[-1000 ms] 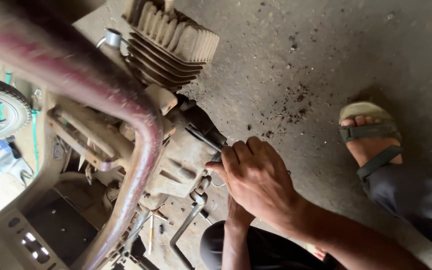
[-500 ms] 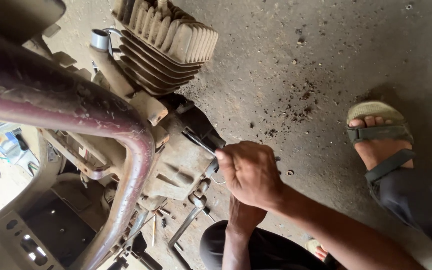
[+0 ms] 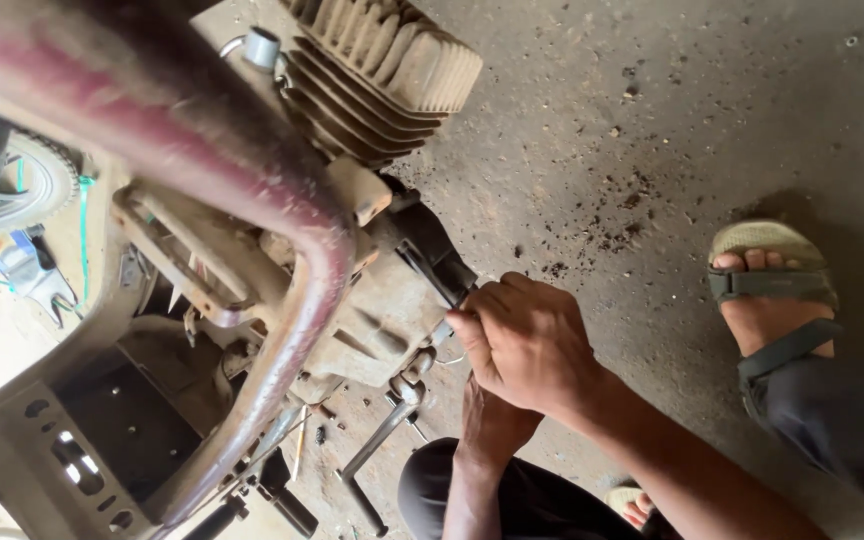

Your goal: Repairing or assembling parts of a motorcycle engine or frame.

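Head view: your right hand is curled into a closed fist against the side of the engine case, a dull, grimy cast-metal block; the fingers wrap something slim at the dark rubbery fitting just above the knuckles, but what they grip is hidden by the fist. Your left hand sits directly beneath the right, touching its underside; whether its fingers are open or closed cannot be told, since the right hand covers them. Just left of the fingers a bent steel lever with a round-ended arm hangs down from the case. Up and left of the knuckles stands the finned cylinder, its ribs pale, dusty and parallel. A thick, rust-red curved frame tube crosses in front of the case. Right of the fist, well apart, a sandalled foot rests on rough, speckled concrete floor.
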